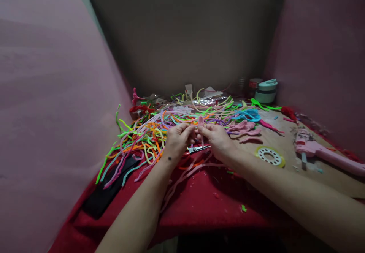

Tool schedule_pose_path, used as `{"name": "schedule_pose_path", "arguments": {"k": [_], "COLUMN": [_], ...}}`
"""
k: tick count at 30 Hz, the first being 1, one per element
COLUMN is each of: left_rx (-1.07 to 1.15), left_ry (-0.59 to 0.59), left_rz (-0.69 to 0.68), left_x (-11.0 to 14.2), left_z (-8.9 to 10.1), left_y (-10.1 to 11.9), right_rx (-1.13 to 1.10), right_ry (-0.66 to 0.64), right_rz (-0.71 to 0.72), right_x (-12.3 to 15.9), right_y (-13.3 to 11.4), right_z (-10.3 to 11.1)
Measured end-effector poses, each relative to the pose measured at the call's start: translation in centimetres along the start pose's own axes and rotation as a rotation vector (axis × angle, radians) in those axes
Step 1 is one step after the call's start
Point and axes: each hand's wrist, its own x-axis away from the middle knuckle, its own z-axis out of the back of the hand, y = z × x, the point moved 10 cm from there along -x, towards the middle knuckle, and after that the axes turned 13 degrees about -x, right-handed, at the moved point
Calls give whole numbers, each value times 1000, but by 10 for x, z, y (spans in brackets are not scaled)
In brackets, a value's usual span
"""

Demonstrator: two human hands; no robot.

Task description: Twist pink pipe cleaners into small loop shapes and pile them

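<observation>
A pink fuzzy loop point(201, 122) was held up between two hands over a red cloth point(196, 200).

At far left, a black flat object point(98, 198) was partly covered by a heap of coloured fuzzy stems point(145, 135); by the left hand point(178, 139), thumb and forefinger were brought together just beside the loop's base, though what was caught between them could not be told; the loop was stood above the fingertips, its long axis near upright, its rounded end pointed up and away from the person, a strand hung below toward scissors point(198, 149); by the right hand point(217, 137), the base was pinched between thumb and forefinger; farther right, pink looped pieces point(242, 126), a tape roll point(260, 153) and a pink glue gun point(319, 150) were seen.
</observation>
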Motion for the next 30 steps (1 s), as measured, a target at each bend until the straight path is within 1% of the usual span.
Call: {"name": "schedule_pose_path", "arguments": {"k": [3,4,6,8,11,13,16,19,21,23,25,27,28,30], "left_rx": [-383,-483,-584,-609,-617,-579,-441,-244,-143,-150,-283,-455,-534,-668], "left_ry": [121,149,184,199,193,167,102,19,10,50,85,87,82,71], "left_rz": [-227,-278,-310,-289,-242,-187,-90,-5,-5,-115,-294,-440,-486,-524], "left_x": [5,7,9,9,8,6,3,-1,-3,-4,1,8,11,15], "left_z": [8,8,10,11,10,9,6,3,4,9,9,0,-5,-14], "left_y": [21,26,30,30,26,20,8,-3,-3,9,25,37,39,41], "right_rx": [107,122,134,133,138,146,155,140,118,104,105,112,115,123], "right_ry": [16,23,30,24,27,30,14,16,59,91,80,51,41,27], "right_rz": [28,30,19,5,7,8,7,-2,-32,-50,-43,-42,-49,-54], "right_x": [2,2,1,0,-1,-2,-1,0,1,1,1,1,1,2], "right_y": [-4,-5,-5,-3,-1,1,3,3,4,6,6,7,9,10], "right_z": [4,5,8,9,12,15,16,17,22,26,25,23,22,20]}}
